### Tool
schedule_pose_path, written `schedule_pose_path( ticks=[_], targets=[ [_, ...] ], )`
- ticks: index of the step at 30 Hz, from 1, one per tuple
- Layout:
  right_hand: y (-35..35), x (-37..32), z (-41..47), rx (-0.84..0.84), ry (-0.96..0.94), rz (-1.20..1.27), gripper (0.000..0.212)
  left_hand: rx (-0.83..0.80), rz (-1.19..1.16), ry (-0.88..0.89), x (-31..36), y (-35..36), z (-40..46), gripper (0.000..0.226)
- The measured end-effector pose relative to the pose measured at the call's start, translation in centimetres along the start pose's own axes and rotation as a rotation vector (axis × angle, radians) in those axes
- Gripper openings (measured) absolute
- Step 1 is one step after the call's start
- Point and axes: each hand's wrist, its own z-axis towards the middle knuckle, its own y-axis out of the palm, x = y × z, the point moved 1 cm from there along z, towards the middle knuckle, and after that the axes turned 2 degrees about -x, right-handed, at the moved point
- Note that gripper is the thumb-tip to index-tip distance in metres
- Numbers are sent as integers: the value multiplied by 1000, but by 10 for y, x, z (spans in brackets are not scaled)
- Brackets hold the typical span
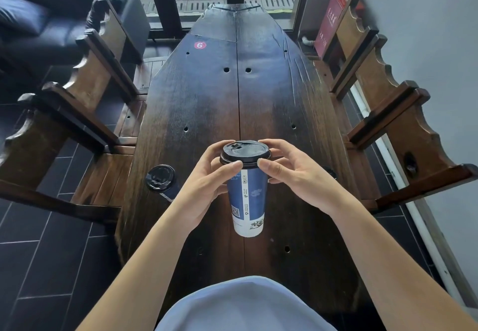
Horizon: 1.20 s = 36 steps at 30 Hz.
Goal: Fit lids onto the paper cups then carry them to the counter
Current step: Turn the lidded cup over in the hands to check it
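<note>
A tall blue and white paper cup (247, 201) stands on the dark wooden table (207, 103), near me at the middle. A black lid (245, 153) sits on its rim. My left hand (207, 185) grips the lid's left edge and the cup's upper side. My right hand (292, 172) holds the lid's right edge with thumb and fingers. A second cup with a black lid (160, 178) stands at the table's left edge, partly hidden behind my left wrist. Something dark (329, 171) peeks out behind my right hand; I cannot tell what it is.
Carved wooden benches (85, 92) flank the table, with another bench (382, 92) on the right. A red round sticker with the number 6 (200, 45) marks the far table top. A dark sofa (38, 20) stands far left, a red box (333, 20) far right by the grey wall.
</note>
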Motion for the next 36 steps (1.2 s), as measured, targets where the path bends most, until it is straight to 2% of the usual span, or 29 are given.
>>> schedule_pose_path(
  ticks=[2,10,16,27,36],
  targets=[
    [1,2,2,17,-3,-11,58,1,9,-1,-1,-1,1,79],
    [-1,20,7,8,70,-40,55,0,142,-43,-16,-8,9,64],
    [-4,43,15,16,120,-92,60,31,384,-66,-31,-9,24,65],
    [-6,96,47,13,162,-135,68,56,551,-30,-77,-8,66,76],
    [3,162,66,-2,321,-122,74,47,612,-139,-134,1,103,77]
  ],
)
